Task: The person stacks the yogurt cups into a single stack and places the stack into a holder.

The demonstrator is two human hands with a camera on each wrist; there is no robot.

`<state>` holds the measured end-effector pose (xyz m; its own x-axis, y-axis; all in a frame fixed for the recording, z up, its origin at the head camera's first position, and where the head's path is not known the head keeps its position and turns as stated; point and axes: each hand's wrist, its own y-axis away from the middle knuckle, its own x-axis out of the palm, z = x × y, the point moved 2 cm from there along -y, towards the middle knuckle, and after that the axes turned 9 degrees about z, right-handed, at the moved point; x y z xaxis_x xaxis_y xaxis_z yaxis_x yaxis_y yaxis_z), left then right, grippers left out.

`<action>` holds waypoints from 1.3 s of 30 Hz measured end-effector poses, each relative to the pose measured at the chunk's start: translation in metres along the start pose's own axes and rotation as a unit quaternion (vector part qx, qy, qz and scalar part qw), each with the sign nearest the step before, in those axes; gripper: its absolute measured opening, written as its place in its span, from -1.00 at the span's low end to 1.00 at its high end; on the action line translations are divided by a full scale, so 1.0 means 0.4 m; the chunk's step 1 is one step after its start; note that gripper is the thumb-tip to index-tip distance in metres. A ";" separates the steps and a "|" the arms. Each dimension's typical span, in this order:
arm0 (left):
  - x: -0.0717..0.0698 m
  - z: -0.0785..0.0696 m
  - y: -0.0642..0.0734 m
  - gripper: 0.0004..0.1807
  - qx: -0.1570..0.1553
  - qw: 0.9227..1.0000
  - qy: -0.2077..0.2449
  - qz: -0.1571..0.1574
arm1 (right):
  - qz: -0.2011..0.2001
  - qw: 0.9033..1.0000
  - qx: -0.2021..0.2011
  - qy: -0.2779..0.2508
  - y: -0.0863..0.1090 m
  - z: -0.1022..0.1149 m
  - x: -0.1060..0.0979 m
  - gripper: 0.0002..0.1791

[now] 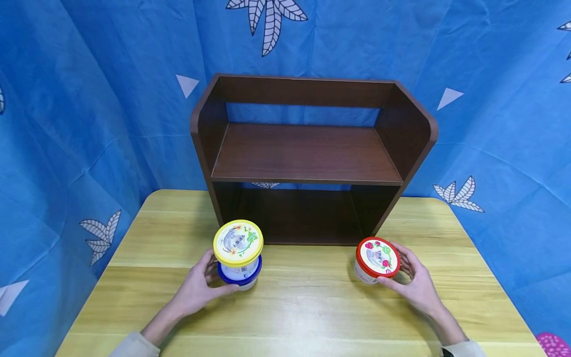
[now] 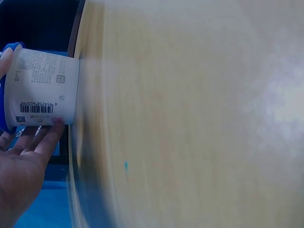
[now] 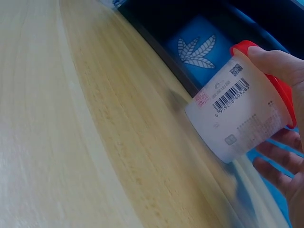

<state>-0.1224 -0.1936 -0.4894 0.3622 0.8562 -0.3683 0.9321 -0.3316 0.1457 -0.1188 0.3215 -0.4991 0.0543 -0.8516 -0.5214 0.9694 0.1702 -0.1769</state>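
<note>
My left hand grips a white tub with a blue lid, thumb at its near side and fingers round its left. On top of that lid stands a second white tub with a yellow lid. In the left wrist view the blue-lidded tub shows its barcode side, with fingertips under its wall. Over to the right, my right hand holds a white tub with a red lid. The right wrist view shows this red-lidded tub tilted, close over the table, thumb on the lid's rim.
A dark brown two-tier shelf stands at the back of the light wooden table, beyond and between both hands. Its side panels rise above the upper board. Behind it hangs a blue curtain printed with leaves and triangles.
</note>
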 end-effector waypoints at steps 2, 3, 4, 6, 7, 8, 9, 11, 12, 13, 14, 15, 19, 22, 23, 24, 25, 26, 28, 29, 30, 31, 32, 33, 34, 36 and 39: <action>0.000 0.000 0.001 0.09 -0.002 1.000 0.000 0.000 | -0.001 1.000 -0.001 0.004 0.000 0.001 0.002 -0.01; 0.000 0.000 0.001 0.09 -0.003 1.000 0.000 0.000 | -0.002 1.000 -0.001 0.005 0.000 0.003 0.003 -0.01; -0.001 0.000 0.001 0.09 -0.003 1.000 0.000 0.001 | -0.002 1.000 -0.001 0.007 0.000 0.004 0.004 -0.01; -0.002 0.001 0.001 0.09 -0.004 1.000 0.001 0.002 | -0.003 1.000 0.002 0.013 0.000 0.005 0.005 -0.01; -0.002 0.001 0.000 0.09 -0.005 1.000 0.001 0.002 | -0.003 1.000 0.004 0.017 0.000 0.004 0.006 -0.01; -0.003 0.002 0.000 0.09 -0.006 1.000 0.000 0.002 | -0.003 1.000 0.006 0.019 -0.001 0.004 0.006 -0.01; -0.003 0.002 -0.001 0.09 -0.007 1.000 0.000 0.002 | -0.003 1.000 0.008 0.022 -0.002 0.003 0.007 -0.01; -0.004 0.003 -0.002 0.09 -0.009 1.000 -0.001 0.002 | -0.002 1.000 0.010 0.028 -0.003 0.003 0.007 -0.01; -0.005 0.004 -0.003 0.09 -0.010 1.000 -0.003 0.002 | -0.002 0.999 0.011 0.030 -0.004 0.003 0.007 -0.01; -0.005 0.004 -0.003 0.09 -0.011 1.000 -0.003 0.002 | -0.001 0.999 0.010 0.030 -0.004 0.006 0.007 -0.01; -0.005 0.004 -0.003 0.10 -0.011 1.000 -0.004 0.001 | 0.000 0.999 0.010 0.030 -0.004 0.010 0.007 -0.02; -0.005 0.004 -0.003 0.10 -0.011 1.000 -0.004 0.001 | 0.000 0.999 0.010 0.030 -0.005 0.013 0.008 -0.02; -0.003 0.004 -0.002 0.11 -0.009 1.000 -0.003 0.000 | 0.004 0.999 0.013 0.031 -0.007 0.020 0.010 -0.03; -0.002 0.002 -0.001 0.10 -0.007 1.000 -0.003 -0.001 | 0.007 0.999 0.009 0.035 -0.010 0.022 0.013 -0.03; -0.002 0.002 -0.001 0.10 -0.006 1.000 -0.003 -0.001 | 0.008 0.999 0.006 0.034 -0.012 0.023 0.014 -0.03; -0.001 0.002 -0.001 0.10 -0.004 1.000 -0.002 -0.002 | 0.008 0.999 0.003 0.035 -0.013 0.024 0.015 -0.03; -0.001 0.002 -0.001 0.10 -0.003 1.000 -0.002 -0.002 | 0.009 0.999 -0.001 0.035 -0.014 0.026 0.015 -0.04; -0.001 0.001 -0.001 0.09 -0.002 1.000 -0.003 -0.002 | 0.011 0.999 -0.003 0.034 -0.015 0.027 0.016 -0.04; -0.001 0.001 -0.001 0.09 -0.001 1.000 -0.004 -0.002 | 0.013 0.999 -0.006 0.033 -0.017 0.031 0.018 -0.04; -0.001 0.001 -0.002 0.09 -0.002 1.000 -0.006 -0.002 | 0.014 0.999 -0.007 0.032 -0.018 0.034 0.019 -0.04; -0.001 0.002 -0.002 0.09 -0.002 1.000 -0.007 -0.002 | 0.015 0.999 -0.006 0.033 -0.019 0.037 0.021 -0.04; -0.001 0.002 -0.002 0.10 -0.002 1.000 -0.008 -0.002 | 0.017 0.999 -0.005 0.033 -0.020 0.041 0.023 -0.04; -0.002 0.002 -0.002 0.10 -0.002 1.000 -0.009 -0.003 | 0.017 0.999 -0.004 0.034 -0.021 0.045 0.025 -0.04; -0.002 0.002 -0.001 0.10 -0.001 1.000 -0.008 -0.003 | 0.018 0.999 -0.002 0.035 -0.023 0.051 0.028 -0.04; -0.002 0.003 -0.001 0.11 -0.001 1.000 -0.008 -0.003 | 0.019 0.999 -0.001 0.035 -0.024 0.056 0.030 -0.04; -0.002 0.003 -0.001 0.12 0.000 1.000 -0.008 -0.004 | 0.021 0.999 0.000 0.038 -0.027 0.069 0.034 -0.04; -0.001 0.003 -0.002 0.12 -0.002 1.000 -0.010 -0.004 | 0.024 0.999 -0.002 0.035 -0.031 0.086 0.038 -0.03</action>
<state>-0.1232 -0.1943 -0.4904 0.3553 0.8509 -0.3870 0.9348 -0.3233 0.1473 -0.1216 0.2892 -0.4761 0.0835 -0.8060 -0.5859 0.9653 0.2114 -0.1532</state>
